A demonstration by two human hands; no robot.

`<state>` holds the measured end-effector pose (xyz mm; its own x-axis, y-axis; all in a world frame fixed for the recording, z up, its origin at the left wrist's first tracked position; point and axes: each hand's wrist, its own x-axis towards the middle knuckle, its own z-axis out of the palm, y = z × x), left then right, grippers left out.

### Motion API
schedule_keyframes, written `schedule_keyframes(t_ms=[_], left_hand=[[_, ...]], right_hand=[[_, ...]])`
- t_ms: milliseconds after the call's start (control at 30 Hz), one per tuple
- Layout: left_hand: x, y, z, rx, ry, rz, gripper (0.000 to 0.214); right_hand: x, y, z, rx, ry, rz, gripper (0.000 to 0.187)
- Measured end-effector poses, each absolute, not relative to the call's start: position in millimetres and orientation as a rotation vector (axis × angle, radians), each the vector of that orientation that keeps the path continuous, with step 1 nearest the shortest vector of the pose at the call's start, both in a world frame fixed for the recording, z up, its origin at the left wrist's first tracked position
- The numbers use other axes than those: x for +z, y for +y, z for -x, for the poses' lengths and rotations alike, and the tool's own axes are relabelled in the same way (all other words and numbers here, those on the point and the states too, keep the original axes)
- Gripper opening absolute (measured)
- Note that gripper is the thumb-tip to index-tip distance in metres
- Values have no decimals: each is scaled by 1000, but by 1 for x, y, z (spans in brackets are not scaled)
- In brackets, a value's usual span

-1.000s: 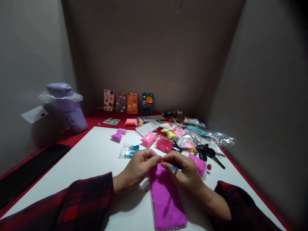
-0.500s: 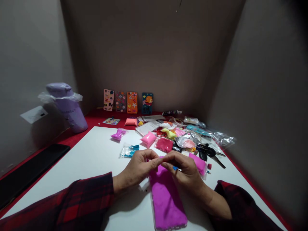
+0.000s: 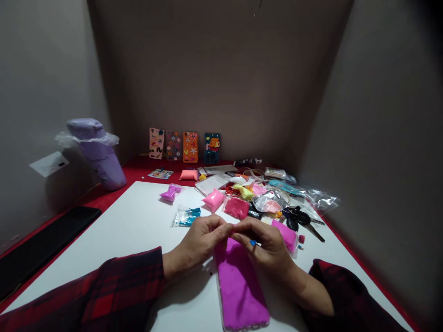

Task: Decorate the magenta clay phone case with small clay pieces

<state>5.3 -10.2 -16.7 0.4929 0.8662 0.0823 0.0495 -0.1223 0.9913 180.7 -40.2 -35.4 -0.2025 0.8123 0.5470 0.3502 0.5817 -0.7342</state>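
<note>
A phone case [image 3: 240,288] covered in smooth purple clay lies on the white board, its far end under my hands. Above that end my left hand [image 3: 202,237] is closed, thumb and forefinger pinched together; whatever sits between them is too small to make out. My right hand [image 3: 266,244] is closed too, its fingertips meeting those of the left. A small blue piece [image 3: 253,242] shows between the right hand's fingers. Just beyond the hands lie a packet with teal clay [image 3: 190,216], a dark pink packet [image 3: 236,208] and a bright pink packet [image 3: 285,235].
Black-handled scissors [image 3: 304,219] lie at the right beside a heap of clay packets and clear wrappers [image 3: 272,203]. Several decorated phone cases [image 3: 190,147] stand against the back wall. A purple tumbler [image 3: 102,157] leans at the left, near a black flat object [image 3: 51,244].
My fingertips have shifted very slightly against each other over the phone case. Everything else stays where it was.
</note>
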Motion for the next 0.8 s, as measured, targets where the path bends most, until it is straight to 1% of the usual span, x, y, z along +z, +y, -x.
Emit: schedule_keyframes(t_ms=[100,233,500,600,700,800], left_hand=[[-17,-9,-5,865,808,-1548,45],[-17,-8,-4,852,765,-1474,49],[-21,-8,-4,829,745,-1434,30],[-21,-8,-3,841,766,-1462,31],[-19,-9,-2,841,761,-1494,32],[-19,-9,-2,835,735,-1458,32]], right_hand=[[-36,-40,-181,515,-1776,957,3],[-33,-41,-181,530,-1769,989,6],[-32,-43,-182,569,-1736,1012,8],[-33,-43,-182,599,-1745,1023,6],[-34,-42,-182,647,-1770,1015,8],[-35,-41,-182,621,-1796,980,5]])
